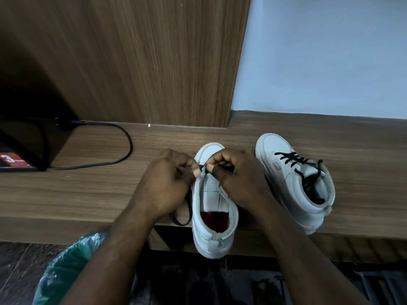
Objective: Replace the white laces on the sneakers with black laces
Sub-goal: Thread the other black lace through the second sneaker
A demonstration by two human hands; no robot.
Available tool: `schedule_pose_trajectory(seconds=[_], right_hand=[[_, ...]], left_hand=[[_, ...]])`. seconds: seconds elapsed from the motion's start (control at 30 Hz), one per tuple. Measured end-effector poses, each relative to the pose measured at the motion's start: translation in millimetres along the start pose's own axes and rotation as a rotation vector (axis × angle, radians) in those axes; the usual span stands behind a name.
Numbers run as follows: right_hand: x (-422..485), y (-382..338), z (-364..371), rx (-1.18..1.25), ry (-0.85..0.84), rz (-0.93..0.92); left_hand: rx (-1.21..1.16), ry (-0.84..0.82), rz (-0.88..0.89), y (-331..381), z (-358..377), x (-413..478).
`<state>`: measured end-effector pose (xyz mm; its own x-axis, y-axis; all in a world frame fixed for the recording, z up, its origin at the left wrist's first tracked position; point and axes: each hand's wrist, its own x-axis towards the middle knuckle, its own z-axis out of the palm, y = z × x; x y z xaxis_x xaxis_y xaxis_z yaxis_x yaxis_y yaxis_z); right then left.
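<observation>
Two white high-top sneakers stand on a wooden shelf point(88, 194). The right sneaker point(295, 183) carries a black lace through its eyelets. The near sneaker point(214, 208) has a red lining, and its heel overhangs the shelf edge. My left hand point(169, 183) and my right hand point(240, 177) meet over its lower eyelets, both pinching a black lace point(186, 212). A loop of that lace trails down the shoe's left side onto the shelf. My fingers hide the eyelets.
A black power cable point(123, 150) curves across the shelf at the left, beside a dark device with a red label point(13, 160). A wooden panel point(143, 62) rises behind. A bin lined with a green bag point(66, 271) stands on the floor below.
</observation>
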<state>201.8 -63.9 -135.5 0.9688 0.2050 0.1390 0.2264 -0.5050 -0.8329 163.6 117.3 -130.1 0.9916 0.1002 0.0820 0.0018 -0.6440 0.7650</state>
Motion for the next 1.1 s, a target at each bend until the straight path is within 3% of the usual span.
schedule_pose_trajectory(seconds=[0.17,0.3,0.4,0.47,0.53,0.63,0.73,0.9,1.1], right_hand=[[0,5,0,0.000,0.018,-0.006],[1,7,2,0.065,0.023,-0.003],[1,7,0,0.108,0.058,-0.014],[1,6,-3,0.140,0.063,-0.009],[1,6,-5,0.153,0.057,-0.014],[0,6,-6,0.180,0.024,-0.005],[-1,3,-7,0.233,-0.038,0.015],[1,1,-11,0.131,-0.124,0.011],[1,1,-8,-0.001,-0.096,0.015]], left_hand=[[0.010,-0.034,-0.049,2,3,6],[0.293,-0.156,-0.209,-18,-17,15],[0.363,-0.122,-0.305,-25,-23,12],[0.309,-0.103,-0.209,-23,-21,12],[0.109,-0.103,-0.105,-17,-18,12],[-0.130,-0.124,-0.081,-9,-11,7],[0.012,-0.081,-0.052,-8,-1,5],[0.017,-0.039,-0.087,-5,-2,9],[0.533,-0.173,-0.265,-26,-23,14]])
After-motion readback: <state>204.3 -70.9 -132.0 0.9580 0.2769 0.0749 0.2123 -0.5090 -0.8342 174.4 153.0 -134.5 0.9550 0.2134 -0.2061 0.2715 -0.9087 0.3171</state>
